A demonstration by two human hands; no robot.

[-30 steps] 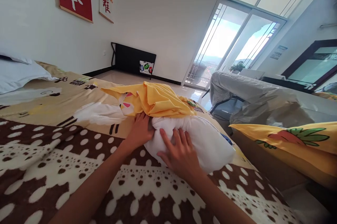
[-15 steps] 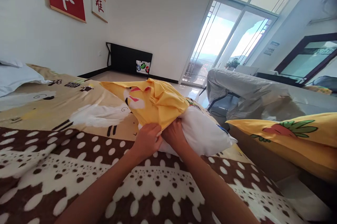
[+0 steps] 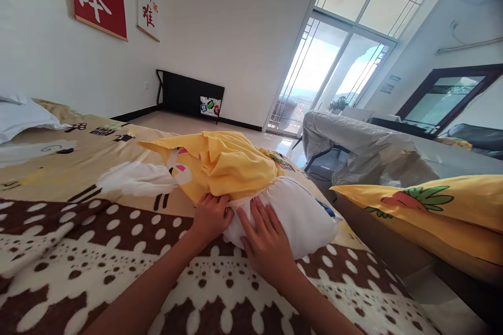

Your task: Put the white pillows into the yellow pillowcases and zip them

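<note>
A white pillow [image 3: 301, 214] lies on the bed, its left end inside a yellow pillowcase [image 3: 236, 164] with a printed animal face. The right end of the pillow sticks out bare. My left hand [image 3: 212, 214] is closed on the near edge of the pillowcase opening, fingers curled over the cloth. Flat on the white pillow, close to that opening, rests my right hand [image 3: 269, 240] with its fingers spread. The pillowcase is bunched up in folds on top, and its far edge is hidden.
Under everything spreads a patterned bed cover [image 3: 133, 251]. Another white pillow [image 3: 27, 115] lies at the far left. At right is a yellow pillow [image 3: 440, 209] with a carrot print. Beyond stands a plastic-wrapped piece of furniture [image 3: 349, 130]; a black folded frame [image 3: 184, 94] leans on the wall.
My right hand has come out from under the pillowcase edge and now lies spread on the white pillow. The pillowcase has dropped lower and flatter. The view has shifted slightly.
</note>
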